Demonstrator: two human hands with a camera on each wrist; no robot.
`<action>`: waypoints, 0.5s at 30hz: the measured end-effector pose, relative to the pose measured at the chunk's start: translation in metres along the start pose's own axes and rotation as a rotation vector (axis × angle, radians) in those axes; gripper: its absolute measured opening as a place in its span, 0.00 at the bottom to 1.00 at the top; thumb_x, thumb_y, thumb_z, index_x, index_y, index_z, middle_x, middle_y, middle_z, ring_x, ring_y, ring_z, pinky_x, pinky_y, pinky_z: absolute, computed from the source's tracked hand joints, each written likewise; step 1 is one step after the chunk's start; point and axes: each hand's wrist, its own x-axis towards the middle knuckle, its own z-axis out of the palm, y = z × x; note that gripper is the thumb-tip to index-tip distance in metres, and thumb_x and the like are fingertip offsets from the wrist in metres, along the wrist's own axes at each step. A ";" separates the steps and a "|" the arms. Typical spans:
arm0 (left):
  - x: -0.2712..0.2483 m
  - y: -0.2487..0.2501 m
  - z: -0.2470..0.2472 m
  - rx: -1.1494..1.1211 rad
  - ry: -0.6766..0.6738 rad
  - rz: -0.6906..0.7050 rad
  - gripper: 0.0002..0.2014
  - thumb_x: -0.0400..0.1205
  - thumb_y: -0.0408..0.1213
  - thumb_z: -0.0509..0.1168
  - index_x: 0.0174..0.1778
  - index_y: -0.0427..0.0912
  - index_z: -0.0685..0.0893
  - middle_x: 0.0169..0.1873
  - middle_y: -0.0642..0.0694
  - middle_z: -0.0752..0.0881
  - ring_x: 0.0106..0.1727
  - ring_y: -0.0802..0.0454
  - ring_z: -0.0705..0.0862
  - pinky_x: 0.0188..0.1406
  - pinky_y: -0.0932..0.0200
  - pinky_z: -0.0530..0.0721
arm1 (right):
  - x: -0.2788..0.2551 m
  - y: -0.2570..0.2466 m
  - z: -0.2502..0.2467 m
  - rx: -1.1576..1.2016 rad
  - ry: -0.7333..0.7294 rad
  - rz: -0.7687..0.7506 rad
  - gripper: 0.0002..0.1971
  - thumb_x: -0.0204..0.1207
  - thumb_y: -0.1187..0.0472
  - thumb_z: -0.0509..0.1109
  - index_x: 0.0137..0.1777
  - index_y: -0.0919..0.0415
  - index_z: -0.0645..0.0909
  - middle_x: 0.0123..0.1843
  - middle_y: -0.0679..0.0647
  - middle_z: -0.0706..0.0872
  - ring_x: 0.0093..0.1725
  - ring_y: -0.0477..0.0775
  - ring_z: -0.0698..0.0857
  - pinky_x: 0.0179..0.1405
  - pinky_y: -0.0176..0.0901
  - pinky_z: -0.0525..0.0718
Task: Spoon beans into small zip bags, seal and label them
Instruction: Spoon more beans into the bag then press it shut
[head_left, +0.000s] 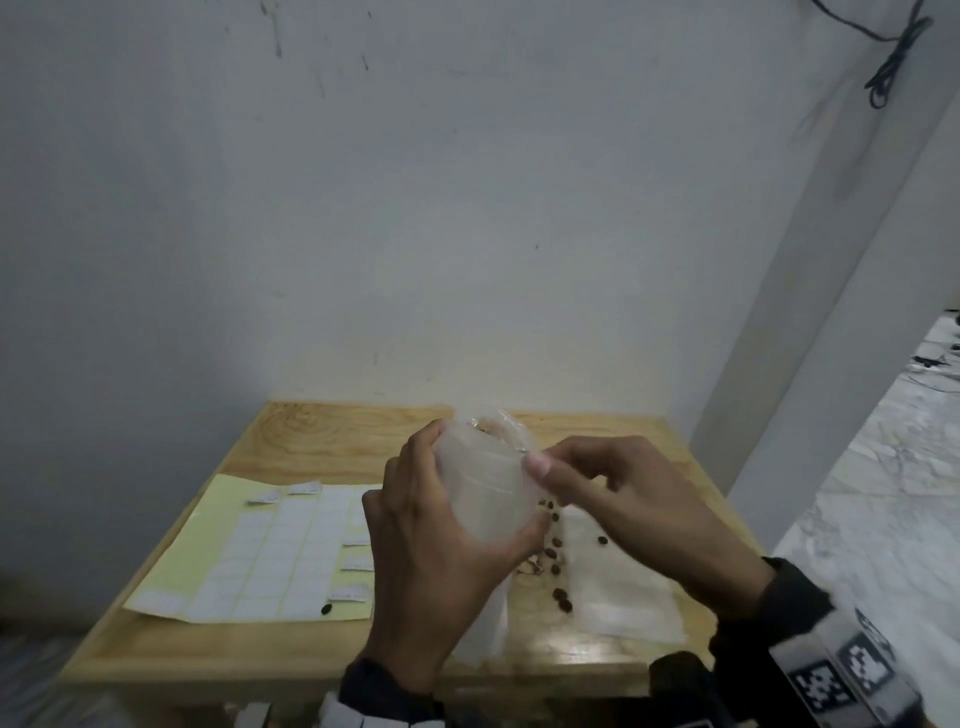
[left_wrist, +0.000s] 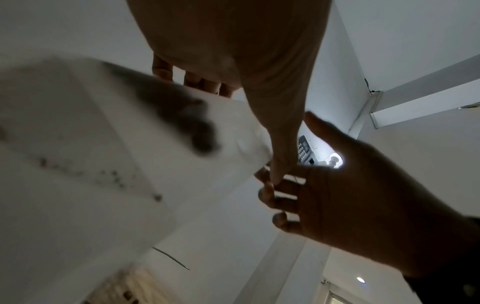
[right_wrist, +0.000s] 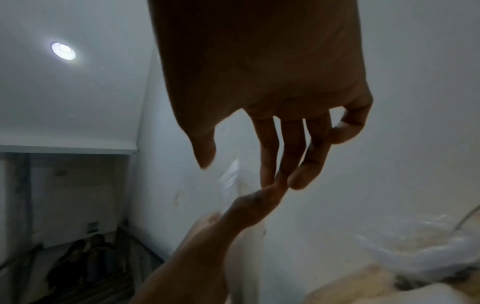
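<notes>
Nearest: both wrists enter from the bottom edge in dark sleeves; the right one carries a band with black-and-white marker squares (head_left: 852, 675).

Left hand (head_left: 441, 540) is raised over the table, back of hand toward the head camera, fingers curled round the left edge of a small zip bag (head_left: 485, 488), thumb across its lower right corner. Gripping the bag.

Right hand (head_left: 639, 504) comes in from the right, knuckles up, thumb and forefinger pinching the bag's upper right edge; remaining fingers loosely bent. The right wrist view shows fingertips (right_wrist: 270, 181) meeting the left hand's digit at the bag edge.

The bag is held in the air between the two hands, above the table's centre. Long axis roughly upright, tilted a little away from the person. Which end is the mouth: can't tell, too blurred. Translucent, looks empty or near empty.

Below the hands: loose dark beans (head_left: 558, 561) scattered on the wooden table (head_left: 171, 644), and more clear bags (head_left: 623, 587) lying flat under the right forearm.

Left of that: yellow-backed label sheet (head_left: 260, 551), flat, a few labels peeled up, one stray bean at its near edge.

Farther back: crumpled clear plastic (head_left: 498, 423) just behind the held bag, then the white wall (head_left: 415, 208).
</notes>
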 end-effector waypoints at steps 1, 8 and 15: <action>-0.002 0.004 0.000 -0.006 -0.004 0.009 0.53 0.54 0.73 0.74 0.74 0.54 0.67 0.64 0.57 0.78 0.63 0.56 0.76 0.58 0.56 0.66 | -0.003 -0.004 0.003 -0.004 -0.020 -0.015 0.18 0.72 0.36 0.72 0.45 0.49 0.92 0.42 0.42 0.93 0.39 0.37 0.88 0.35 0.23 0.80; -0.016 0.011 -0.022 -0.217 -0.134 0.013 0.53 0.55 0.73 0.77 0.75 0.63 0.64 0.63 0.58 0.75 0.61 0.59 0.75 0.55 0.60 0.81 | -0.010 0.000 -0.012 0.010 0.052 -0.063 0.06 0.77 0.52 0.78 0.44 0.53 0.93 0.40 0.43 0.93 0.38 0.42 0.88 0.37 0.29 0.80; -0.011 0.010 -0.036 -0.606 -0.224 -0.024 0.13 0.84 0.50 0.66 0.44 0.43 0.84 0.36 0.44 0.88 0.44 0.41 0.84 0.46 0.46 0.80 | -0.019 0.005 -0.014 0.200 0.020 -0.005 0.11 0.81 0.53 0.74 0.45 0.61 0.91 0.45 0.58 0.92 0.49 0.62 0.88 0.51 0.68 0.86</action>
